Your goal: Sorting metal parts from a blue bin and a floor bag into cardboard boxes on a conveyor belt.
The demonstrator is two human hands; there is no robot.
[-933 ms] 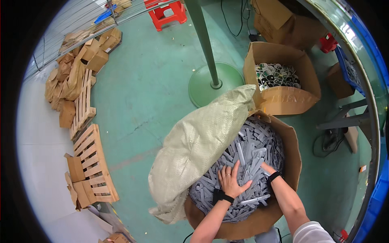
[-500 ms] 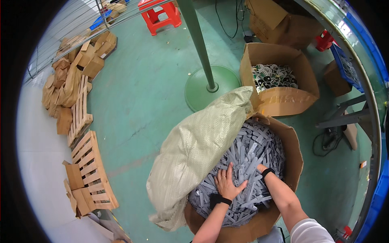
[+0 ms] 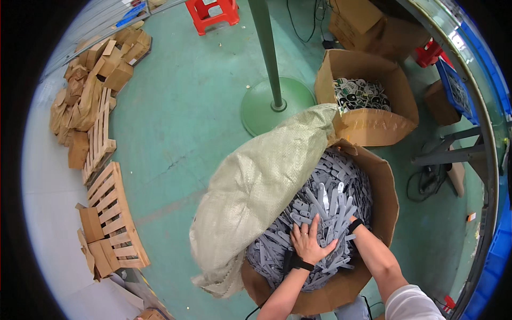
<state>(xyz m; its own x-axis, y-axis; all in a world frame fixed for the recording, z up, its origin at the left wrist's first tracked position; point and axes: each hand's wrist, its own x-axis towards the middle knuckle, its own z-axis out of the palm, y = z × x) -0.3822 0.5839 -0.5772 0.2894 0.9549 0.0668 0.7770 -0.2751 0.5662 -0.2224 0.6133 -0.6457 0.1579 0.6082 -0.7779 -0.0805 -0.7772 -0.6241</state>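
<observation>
A large round cardboard drum [image 3: 392,205] is heaped with flat grey plastic strips [image 3: 330,192]. My left hand [image 3: 308,241] lies spread flat on top of the pile, fingers apart, a black band on its wrist. My right hand [image 3: 345,224] is pushed down among the strips just to the right of it; only the wrist with its black band and the back of the hand show, the fingers are buried. A pale green woven sack [image 3: 256,186] is draped over the drum's left side and hangs to the floor.
Behind the drum stands a second cardboard box [image 3: 368,125] holding black-and-white parts. A green pole on a round base [image 3: 272,101] rises from the green floor. Wooden pallets [image 3: 114,213] and cardboard scraps [image 3: 85,90] lie at the left. A red stool [image 3: 213,13] is at the back, a metal frame [image 3: 453,152] at the right.
Both hands have stayed on the strip pile, shifting slightly; the right hand has sunk deeper among the strips. The view has drifted a little.
</observation>
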